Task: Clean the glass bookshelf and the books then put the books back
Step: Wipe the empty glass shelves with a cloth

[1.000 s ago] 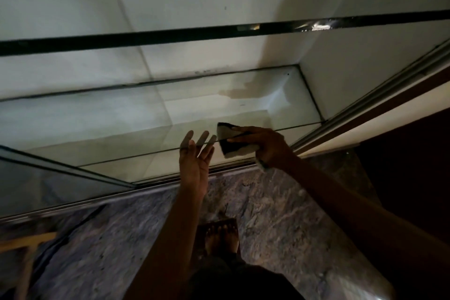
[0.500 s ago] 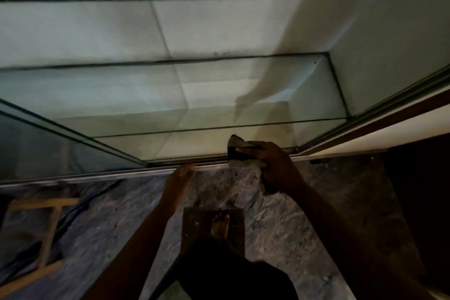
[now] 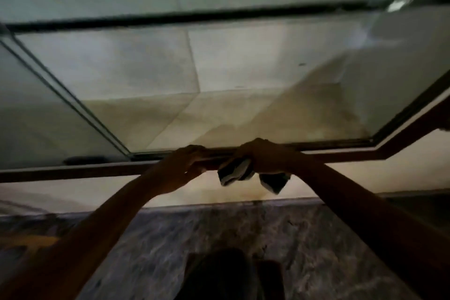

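Left hand [image 3: 188, 162]: fingers curled over the bookshelf's front rail [image 3: 73, 171]. Right hand [image 3: 264, 156]: gripped a cloth [image 3: 234, 173], pressed on that rail.

2 hands [image 3: 263, 156] now on lower rail [image 3: 60, 174]

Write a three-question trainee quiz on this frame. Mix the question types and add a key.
1. True or false: the right hand holds the cloth.
2. Multiple choice: where is the left hand? A) flat on the glass B) gripping the front rail C) hanging at the person's side
3. Fill in: the loose ends of the cloth hang ___ the rail.

Key: 1 true; 2 B; 3 below.
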`<state>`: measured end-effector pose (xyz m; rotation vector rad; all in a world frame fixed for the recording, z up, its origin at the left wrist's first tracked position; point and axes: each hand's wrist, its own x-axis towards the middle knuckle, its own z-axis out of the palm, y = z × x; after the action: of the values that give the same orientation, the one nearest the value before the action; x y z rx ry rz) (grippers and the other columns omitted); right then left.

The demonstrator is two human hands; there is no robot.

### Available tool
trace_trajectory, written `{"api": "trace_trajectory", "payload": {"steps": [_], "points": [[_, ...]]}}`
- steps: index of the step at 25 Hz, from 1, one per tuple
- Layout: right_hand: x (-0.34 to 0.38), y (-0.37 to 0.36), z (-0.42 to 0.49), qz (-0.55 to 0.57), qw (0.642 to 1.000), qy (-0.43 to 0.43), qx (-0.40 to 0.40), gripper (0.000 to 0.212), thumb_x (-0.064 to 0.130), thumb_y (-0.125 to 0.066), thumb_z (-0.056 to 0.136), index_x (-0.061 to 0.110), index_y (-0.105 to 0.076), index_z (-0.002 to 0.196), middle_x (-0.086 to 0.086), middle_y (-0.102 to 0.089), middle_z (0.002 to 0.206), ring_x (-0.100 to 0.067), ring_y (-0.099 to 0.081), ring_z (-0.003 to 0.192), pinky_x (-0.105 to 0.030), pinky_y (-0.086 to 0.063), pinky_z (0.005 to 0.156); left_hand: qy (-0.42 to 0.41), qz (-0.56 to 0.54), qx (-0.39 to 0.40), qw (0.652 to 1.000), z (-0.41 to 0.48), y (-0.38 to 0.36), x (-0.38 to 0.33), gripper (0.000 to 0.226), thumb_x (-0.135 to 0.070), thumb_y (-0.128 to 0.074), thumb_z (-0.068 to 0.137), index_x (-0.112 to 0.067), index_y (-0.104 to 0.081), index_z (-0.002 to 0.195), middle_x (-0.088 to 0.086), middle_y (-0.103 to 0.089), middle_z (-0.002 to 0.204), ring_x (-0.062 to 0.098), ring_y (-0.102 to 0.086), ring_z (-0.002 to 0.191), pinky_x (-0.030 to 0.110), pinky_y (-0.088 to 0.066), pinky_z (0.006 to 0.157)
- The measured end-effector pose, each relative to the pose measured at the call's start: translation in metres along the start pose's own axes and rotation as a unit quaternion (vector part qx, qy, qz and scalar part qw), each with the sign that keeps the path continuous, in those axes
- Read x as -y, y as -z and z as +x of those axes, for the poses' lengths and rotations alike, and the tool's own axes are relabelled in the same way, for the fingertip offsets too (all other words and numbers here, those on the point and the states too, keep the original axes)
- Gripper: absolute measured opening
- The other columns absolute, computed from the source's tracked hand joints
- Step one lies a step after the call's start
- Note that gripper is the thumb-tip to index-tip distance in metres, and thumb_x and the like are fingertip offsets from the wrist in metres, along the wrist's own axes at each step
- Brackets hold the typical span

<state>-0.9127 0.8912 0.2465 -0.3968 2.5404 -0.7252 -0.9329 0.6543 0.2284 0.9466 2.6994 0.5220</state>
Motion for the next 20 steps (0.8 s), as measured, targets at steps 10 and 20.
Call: {"api": "trace_trajectory", "payload": {"steps": [10,20], "points": [[0.105,-0.227,-0.079,0.103,0.975,0.013,-0.199,0.037,0.012,-0.064,0.085,0.017,-0.062,0.122,-0.005,-0.061,0.125,-0.018,-0.054,0.117,-0.015,-0.034,0.090,0.241,-0.205,-0.155,0.936,-0.292,-0.125,0.075,0.030,-0.020,-0.054,0.094,-0.014,-0.059,0.123,0.009,-0.057,0.127,0.027,-0.057,0.113,0.026,-0.042,0.085],[0.104,-0.412,-0.091,0.320,0.919,-0.163,-0.164,0.042,-0.012,-0.055,0.084,0.001,-0.056,0.125,-0.013,-0.060,0.120,-0.031,-0.056,0.115,-0.029,-0.051,0.093,0.417,-0.421,-0.015,0.805,-0.341,-0.251,0.139,0.041,-0.006,-0.044,0.097,0.003,-0.039,0.136,0.023,-0.046,0.137,0.025,-0.057,0.097,0.022,-0.045,0.071]]}}
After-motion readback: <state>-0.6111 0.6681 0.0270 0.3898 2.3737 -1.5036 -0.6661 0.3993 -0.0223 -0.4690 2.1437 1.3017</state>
